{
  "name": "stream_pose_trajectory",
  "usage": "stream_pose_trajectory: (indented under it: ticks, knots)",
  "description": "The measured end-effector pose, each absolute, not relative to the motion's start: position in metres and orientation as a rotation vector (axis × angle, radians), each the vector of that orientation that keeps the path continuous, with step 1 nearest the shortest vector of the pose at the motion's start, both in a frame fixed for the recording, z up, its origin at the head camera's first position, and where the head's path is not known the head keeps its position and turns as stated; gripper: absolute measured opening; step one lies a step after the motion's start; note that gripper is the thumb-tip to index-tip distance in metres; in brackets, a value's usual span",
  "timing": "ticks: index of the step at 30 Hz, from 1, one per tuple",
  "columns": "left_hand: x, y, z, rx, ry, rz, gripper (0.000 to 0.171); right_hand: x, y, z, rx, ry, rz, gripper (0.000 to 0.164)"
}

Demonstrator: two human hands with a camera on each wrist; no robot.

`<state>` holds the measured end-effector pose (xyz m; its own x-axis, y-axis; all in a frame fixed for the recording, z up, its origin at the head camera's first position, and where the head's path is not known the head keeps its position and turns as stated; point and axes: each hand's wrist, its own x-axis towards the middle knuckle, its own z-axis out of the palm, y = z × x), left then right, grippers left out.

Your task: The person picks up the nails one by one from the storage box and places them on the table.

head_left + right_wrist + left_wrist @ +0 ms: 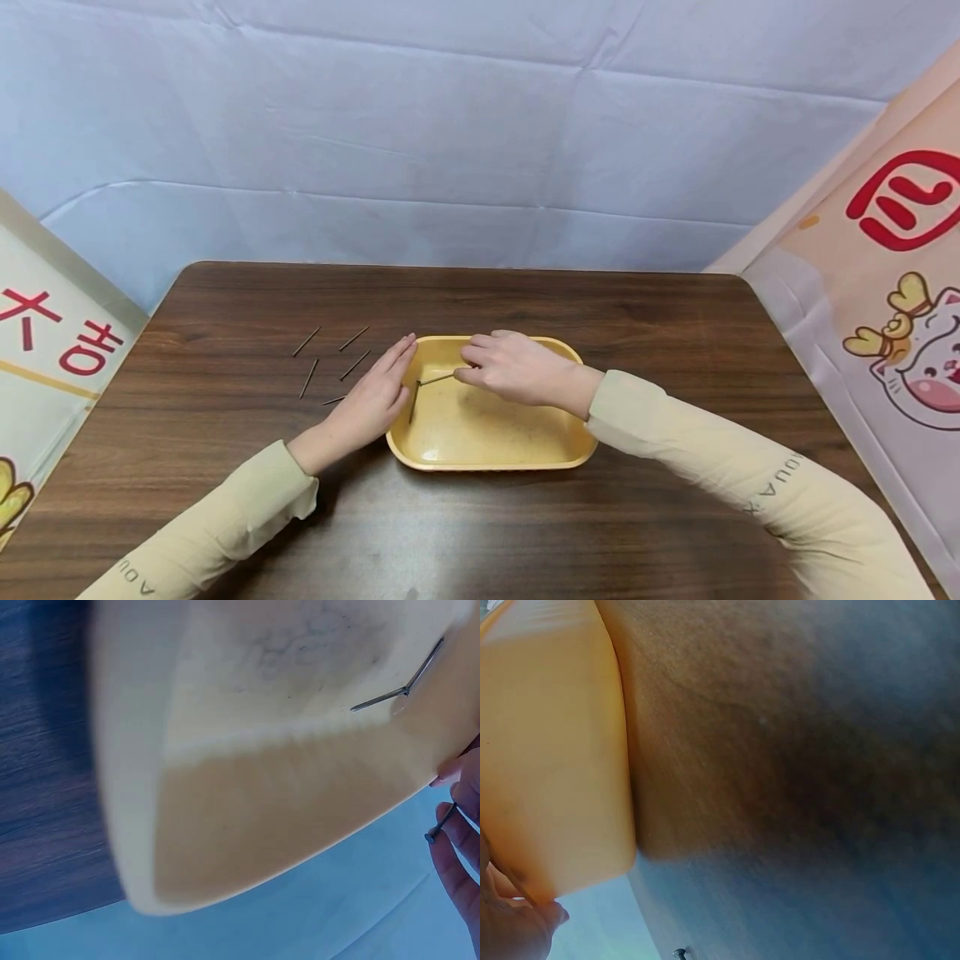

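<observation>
Tray [491, 429] on table [660, 333], two nails [379, 700] in its left end, apparently touching, five other nails [356, 365] leftward

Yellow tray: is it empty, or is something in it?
Not empty. The right wrist view shows two nails lying inside the yellow tray, close together near one end wall.

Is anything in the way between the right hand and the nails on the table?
Yes: the left hand and the tray's left wall stand between the right hand and those nails. Nothing visible blocks going up over them.
</observation>
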<state>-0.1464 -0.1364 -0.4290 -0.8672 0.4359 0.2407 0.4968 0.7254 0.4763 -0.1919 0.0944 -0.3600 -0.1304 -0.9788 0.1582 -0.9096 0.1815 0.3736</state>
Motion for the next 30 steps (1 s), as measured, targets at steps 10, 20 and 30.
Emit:
stream_pose_trajectory:
  ticks: [10, 20, 30]
  knots:
    - [-0.147, -0.136, -0.429, -0.775, -2.77, -0.816, 0.054, -0.196, 0.106, -0.358, 1.753, -2.14, -0.301, 0.024]
    - [-0.147, -0.136, -0.431, -0.771, -2.78, -0.822, 0.054, -0.198, 0.119, -0.359, 1.706, -2.116, -0.244, 0.022]
    - [-0.148, -0.136, -0.431, -0.768, -2.779, -0.838, 0.054, -0.2, 0.13, -0.36, 1.675, -2.163, -0.206, 0.023]
